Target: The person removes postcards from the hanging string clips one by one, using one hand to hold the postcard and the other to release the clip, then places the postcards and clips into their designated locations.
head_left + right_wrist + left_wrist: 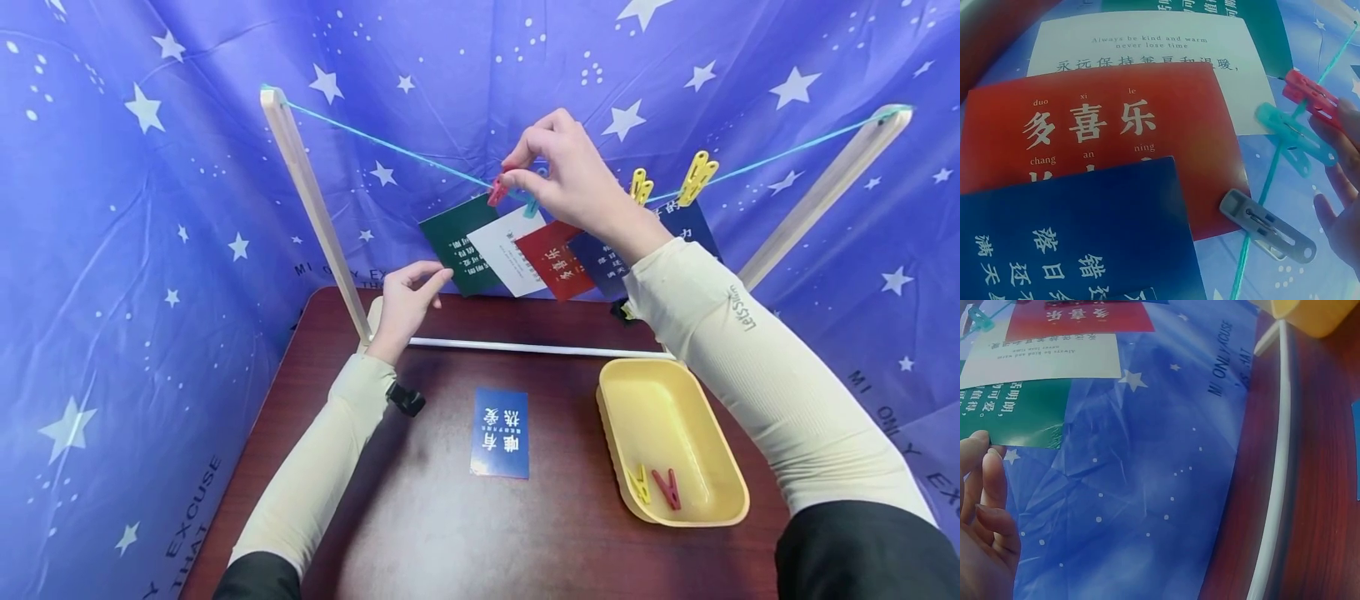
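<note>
Starry curtain (217,50) behind; right hand (566,167) pinches red clothespin (497,191), left hand (411,298), below, pinches green card (456,233), which could slip if clipped too shallowly.

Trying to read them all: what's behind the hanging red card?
Behind the red card is a white card, its English lines clear, the Chinese row beneath partly hidden. Farther back is a green card. What the red card covers cannot be seen.

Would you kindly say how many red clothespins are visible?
2: a red clothespin pinched by the right hand at the line, another in the yellow tray; others may be hidden.
</note>
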Demonstrator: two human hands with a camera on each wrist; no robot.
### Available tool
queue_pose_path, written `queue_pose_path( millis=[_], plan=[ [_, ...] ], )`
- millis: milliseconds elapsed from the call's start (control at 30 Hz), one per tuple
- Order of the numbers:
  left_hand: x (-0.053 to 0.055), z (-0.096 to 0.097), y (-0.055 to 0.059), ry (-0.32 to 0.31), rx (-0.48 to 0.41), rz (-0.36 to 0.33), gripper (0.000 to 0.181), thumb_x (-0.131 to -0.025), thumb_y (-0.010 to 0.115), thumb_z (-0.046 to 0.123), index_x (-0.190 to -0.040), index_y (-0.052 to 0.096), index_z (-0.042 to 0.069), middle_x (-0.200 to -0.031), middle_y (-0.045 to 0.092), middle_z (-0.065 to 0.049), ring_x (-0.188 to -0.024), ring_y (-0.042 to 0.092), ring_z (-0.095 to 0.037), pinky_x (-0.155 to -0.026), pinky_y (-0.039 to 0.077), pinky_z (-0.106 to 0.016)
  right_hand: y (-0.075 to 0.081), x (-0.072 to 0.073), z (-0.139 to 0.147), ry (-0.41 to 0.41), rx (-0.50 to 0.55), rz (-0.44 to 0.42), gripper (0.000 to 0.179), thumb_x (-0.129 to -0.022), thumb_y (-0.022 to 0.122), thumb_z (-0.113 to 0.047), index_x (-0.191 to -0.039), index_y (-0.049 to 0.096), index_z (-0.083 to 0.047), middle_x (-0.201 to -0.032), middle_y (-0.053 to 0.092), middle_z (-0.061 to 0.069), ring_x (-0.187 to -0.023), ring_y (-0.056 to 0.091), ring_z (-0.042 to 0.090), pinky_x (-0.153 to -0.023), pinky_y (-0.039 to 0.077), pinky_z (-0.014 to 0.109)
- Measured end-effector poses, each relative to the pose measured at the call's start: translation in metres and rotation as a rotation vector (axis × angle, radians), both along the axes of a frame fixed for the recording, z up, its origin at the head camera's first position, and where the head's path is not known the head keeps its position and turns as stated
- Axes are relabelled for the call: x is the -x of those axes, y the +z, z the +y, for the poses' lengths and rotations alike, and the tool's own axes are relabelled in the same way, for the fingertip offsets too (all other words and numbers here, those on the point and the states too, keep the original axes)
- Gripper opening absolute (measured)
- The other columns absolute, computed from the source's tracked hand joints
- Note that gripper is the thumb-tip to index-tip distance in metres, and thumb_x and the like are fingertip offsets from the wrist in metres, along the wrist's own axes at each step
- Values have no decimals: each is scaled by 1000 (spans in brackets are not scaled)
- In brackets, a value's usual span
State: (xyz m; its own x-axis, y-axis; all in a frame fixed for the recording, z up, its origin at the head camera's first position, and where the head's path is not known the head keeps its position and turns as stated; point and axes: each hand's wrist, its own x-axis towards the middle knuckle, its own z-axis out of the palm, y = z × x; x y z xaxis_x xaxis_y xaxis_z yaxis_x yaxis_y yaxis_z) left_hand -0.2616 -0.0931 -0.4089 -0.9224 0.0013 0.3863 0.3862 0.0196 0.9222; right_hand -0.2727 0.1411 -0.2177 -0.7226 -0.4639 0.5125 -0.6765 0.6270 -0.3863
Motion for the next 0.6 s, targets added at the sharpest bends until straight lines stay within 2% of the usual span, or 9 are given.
queue_pose_path(
  millis=[200,433,600],
  plan=[
    [-3,-1,1,-4,-16,-7,16,-95,77,8,-102,77,-7,-88,73,3,-50,56,-7,-57,49,-20,-1,-2,1,-29,47,50,12,-98,73,-11,-98,72,1,-105,58,14,-106,45,24,-94,34,35],
    [-6,-4,0,15,-28,-21,18,-94,78,10,-103,78,-6,-85,72,6,-50,56,-7,-57,49,-22,-3,-4,0,-3,107,112,9,-96,75,-9,-95,74,0,-103,57,14,-106,44,22,-95,30,34],
    [-12,-8,1,43,-26,-32,19,-94,78,11,-105,77,-5,-75,69,11,-50,56,-7,-55,45,-20,-5,-4,-1,0,145,142,7,-95,77,-7,-92,76,-1,-99,56,13,-103,42,15,-95,29,34]
  ],
)
